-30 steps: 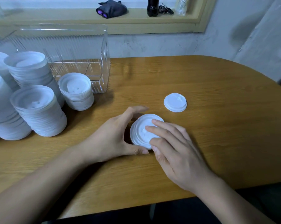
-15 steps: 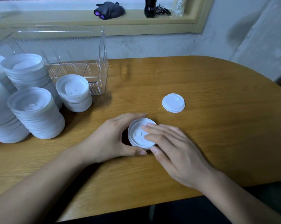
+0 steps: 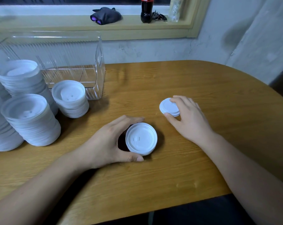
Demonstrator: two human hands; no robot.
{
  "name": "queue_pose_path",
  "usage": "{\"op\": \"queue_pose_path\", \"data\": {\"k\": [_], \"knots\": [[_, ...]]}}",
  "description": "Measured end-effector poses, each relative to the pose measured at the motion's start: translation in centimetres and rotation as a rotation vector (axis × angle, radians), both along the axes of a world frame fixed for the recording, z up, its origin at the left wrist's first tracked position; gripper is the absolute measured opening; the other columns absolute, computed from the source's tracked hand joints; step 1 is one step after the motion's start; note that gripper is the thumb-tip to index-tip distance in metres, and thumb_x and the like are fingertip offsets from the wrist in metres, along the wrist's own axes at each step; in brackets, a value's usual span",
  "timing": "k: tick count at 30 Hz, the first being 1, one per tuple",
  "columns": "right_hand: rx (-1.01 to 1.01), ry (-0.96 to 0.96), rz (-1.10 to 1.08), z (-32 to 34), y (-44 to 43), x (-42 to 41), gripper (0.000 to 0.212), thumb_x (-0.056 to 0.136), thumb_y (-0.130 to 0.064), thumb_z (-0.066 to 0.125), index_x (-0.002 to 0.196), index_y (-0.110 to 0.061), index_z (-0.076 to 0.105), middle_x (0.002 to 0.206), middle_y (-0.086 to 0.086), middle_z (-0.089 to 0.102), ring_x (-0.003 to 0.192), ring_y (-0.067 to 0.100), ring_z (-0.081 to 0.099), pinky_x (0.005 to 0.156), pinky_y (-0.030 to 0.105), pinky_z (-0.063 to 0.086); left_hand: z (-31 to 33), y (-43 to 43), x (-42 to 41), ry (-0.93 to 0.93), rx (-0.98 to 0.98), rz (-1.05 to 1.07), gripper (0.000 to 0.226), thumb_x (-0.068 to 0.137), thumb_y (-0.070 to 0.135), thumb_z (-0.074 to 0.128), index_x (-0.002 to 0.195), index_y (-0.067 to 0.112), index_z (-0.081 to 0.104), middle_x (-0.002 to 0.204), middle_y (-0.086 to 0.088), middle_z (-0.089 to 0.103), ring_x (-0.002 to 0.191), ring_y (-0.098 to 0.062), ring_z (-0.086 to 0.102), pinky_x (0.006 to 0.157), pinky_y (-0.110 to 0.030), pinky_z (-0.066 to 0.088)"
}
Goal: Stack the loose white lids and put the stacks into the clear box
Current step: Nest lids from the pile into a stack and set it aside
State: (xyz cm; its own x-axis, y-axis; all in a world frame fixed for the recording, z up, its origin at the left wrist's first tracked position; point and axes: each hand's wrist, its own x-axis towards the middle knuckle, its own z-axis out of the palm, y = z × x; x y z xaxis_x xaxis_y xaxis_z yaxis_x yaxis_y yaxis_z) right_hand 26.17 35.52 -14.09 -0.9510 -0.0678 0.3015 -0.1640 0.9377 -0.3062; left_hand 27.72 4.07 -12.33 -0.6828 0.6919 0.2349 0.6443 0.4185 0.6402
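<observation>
A short stack of white lids (image 3: 141, 139) sits on the wooden table (image 3: 202, 88) near the front middle. My left hand (image 3: 105, 142) curls round its left side, thumb in front, fingers behind. Farther right lies a single loose white lid (image 3: 167, 107). My right hand (image 3: 188, 118) grips this lid from the right, with fingers over its top and the thumb at its near edge. The clear box (image 3: 98, 65) stands at the back left and looks empty.
Several tall stacks of white lids (image 3: 30, 120) crowd the table's left side, one smaller stack (image 3: 71, 99) right in front of the clear box. A dark bottle (image 3: 146, 10), a dark cloth and keys lie on the window sill behind.
My right hand has left the short stack and moved right and away onto the single loose lid. My left hand stays on the stack.
</observation>
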Motion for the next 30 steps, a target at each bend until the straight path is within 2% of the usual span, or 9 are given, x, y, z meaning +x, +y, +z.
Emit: {"op": "queue_pose_path", "data": {"k": [4,8,11,14,21,24,27,30], "knots": [[-0.078,-0.004,-0.018,-0.2,0.0,0.1,0.046,0.098,-0.044,0.072,0.137,-0.022,0.061,0.143,-0.009,0.060,0.129,0.018,0.054,0.108,0.044,0.049,0.0,0.0,0.0,-0.002,0.002,0.006,0.097,0.076,0.063,0.093,0.157,0.029,0.050,0.148,0.016,0.056,0.142,-0.013,0.055,0.117,-0.031,0.045],[-0.360,0.021,-0.021,0.9,-1.0,1.0,0.038,0.094,-0.044,0.080,0.126,-0.031,0.064,0.121,-0.019,0.066,0.116,0.006,0.061,0.100,0.037,0.053,0.3,0.0,0.2,-0.002,0.058,0.083,0.086,0.083,0.066,0.084,0.154,0.030,0.051,0.140,0.016,0.059,0.136,-0.014,0.059,0.106,-0.032,0.051],[-0.563,0.057,0.010,2.8,-2.9,2.6,0.032,0.096,-0.038,0.080,0.124,-0.031,0.067,0.121,-0.021,0.071,0.119,0.005,0.065,0.100,0.035,0.054,0.6,0.0,0.3,0.027,0.146,0.175,0.082,0.087,0.063,0.081,0.154,0.027,0.051,0.140,0.015,0.062,0.135,-0.015,0.060,0.100,-0.037,0.054],[-0.649,0.052,0.074,4.1,-5.4,4.6,0.034,0.098,-0.040,0.077,0.128,-0.028,0.068,0.127,-0.018,0.072,0.125,0.010,0.066,0.103,0.040,0.053,0.9,0.2,0.3,0.065,0.233,0.242,0.082,0.085,0.054,0.086,0.153,0.022,0.052,0.144,0.013,0.061,0.137,-0.016,0.060,0.098,-0.039,0.057],[-0.785,0.088,0.164,4.8,-10.1,8.0,0.035,0.097,-0.035,0.079,0.127,-0.019,0.070,0.129,-0.013,0.072,0.124,0.015,0.068,0.100,0.025,0.053,1.2,0.7,0.9,0.085,0.392,0.285,0.090,0.080,0.050,0.089,0.151,0.012,0.050,0.152,0.005,0.055,0.143,-0.022,0.056,0.103,-0.037,0.056],[-0.928,0.074,0.146,5.0,-11.4,8.7,0.030,0.096,-0.040,0.077,0.115,-0.019,0.069,0.125,-0.013,0.073,0.120,0.015,0.070,0.096,0.029,0.056,1.4,1.1,1.3,0.086,0.428,0.278,0.084,0.081,0.045,0.088,0.148,0.009,0.053,0.146,-0.001,0.058,0.137,-0.026,0.059,0.102,-0.043,0.057],[-0.970,0.036,0.136,4.8,-12.0,9.0,0.031,0.096,-0.047,0.073,0.103,-0.019,0.062,0.123,-0.014,0.073,0.124,0.013,0.070,0.094,0.039,0.058,1.6,1.5,1.7,0.094,0.419,0.272,0.079,0.080,0.042,0.085,0.146,0.011,0.055,0.142,0.000,0.060,0.134,-0.027,0.061,0.102,-0.037,0.056],[-0.945,0.019,0.160,4.6,-12.2,8.9,0.034,0.100,-0.050,0.070,0.100,-0.018,0.058,0.129,-0.010,0.073,0.127,0.014,0.069,0.096,0.048,0.058,1.7,1.9,2.0,0.121,0.422,0.256,0.080,0.081,0.036,0.082,0.152,0.014,0.052,0.138,0.001,0.057,0.131,-0.027,0.060,0.098,-0.032,0.056]]}}
